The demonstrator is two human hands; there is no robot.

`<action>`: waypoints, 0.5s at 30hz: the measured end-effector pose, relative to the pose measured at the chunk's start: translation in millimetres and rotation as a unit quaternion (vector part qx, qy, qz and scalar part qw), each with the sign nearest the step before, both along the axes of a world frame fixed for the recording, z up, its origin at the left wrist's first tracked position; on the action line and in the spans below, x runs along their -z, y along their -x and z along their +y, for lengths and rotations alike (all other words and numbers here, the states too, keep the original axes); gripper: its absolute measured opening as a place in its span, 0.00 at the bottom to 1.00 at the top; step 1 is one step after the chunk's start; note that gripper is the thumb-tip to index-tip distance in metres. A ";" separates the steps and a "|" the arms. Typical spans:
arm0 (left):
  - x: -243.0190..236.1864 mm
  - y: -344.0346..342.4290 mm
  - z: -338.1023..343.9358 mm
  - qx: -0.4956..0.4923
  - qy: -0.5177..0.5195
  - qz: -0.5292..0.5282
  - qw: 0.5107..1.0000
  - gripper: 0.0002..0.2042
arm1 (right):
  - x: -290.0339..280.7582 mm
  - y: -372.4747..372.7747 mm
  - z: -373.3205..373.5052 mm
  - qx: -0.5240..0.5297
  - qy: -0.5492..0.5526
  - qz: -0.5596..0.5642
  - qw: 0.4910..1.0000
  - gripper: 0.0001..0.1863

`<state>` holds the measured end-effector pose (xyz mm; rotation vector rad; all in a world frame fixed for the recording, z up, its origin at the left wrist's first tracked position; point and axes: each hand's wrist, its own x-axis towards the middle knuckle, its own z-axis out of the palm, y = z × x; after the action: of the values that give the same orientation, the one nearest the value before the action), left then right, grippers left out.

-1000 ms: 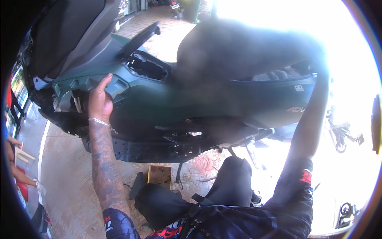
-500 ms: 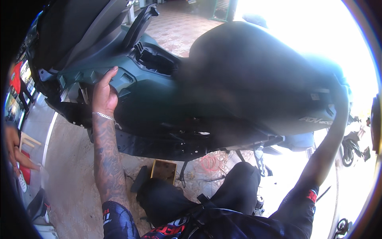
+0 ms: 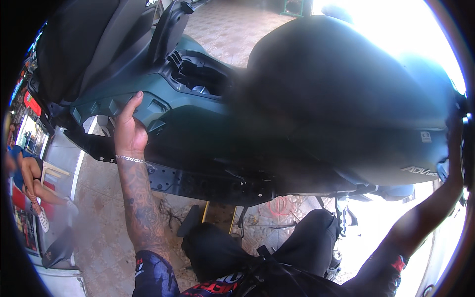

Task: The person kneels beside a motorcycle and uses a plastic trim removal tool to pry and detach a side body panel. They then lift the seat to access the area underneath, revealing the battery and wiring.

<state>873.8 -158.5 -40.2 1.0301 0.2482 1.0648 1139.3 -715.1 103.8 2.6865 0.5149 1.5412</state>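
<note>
A dark green scooter body (image 3: 193,126) lies across the view, its seat (image 3: 316,74) to the right. My left hand (image 3: 131,131), with a chain bracelet at the wrist, grips the lower edge of the green side panel (image 3: 158,91). The thumb points up along the panel's outer face; the other fingers are hidden behind it. My right hand (image 3: 454,143) reaches the tail end at the far right, in deep shade, so its fingers cannot be made out. An open storage recess (image 3: 200,81) shows ahead of the seat, with a black lid (image 3: 170,29) raised beside it.
Below the scooter, a perforated black lower panel (image 3: 198,185) stretches above my knees. A yellow-edged tray (image 3: 220,218) and a coil of red wire (image 3: 279,205) are on the tiled floor. Another person (image 3: 32,183) sits at the far left.
My right hand has moved farther right along the tail. The scooter's rear reaches farther right in view, while my left hand keeps its place at the panel edge.
</note>
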 end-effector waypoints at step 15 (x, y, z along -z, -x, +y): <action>-4.6 2.9 -5.3 0.034 0.036 0.001 0.999 0.14 | 138.0 110.5 382.4 -0.454 -0.004 0.450 0.769 0.15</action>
<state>870.9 -163.8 -35.6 0.9681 0.2498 0.9878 1028.8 -332.6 -34.2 3.1610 2.0170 -0.0238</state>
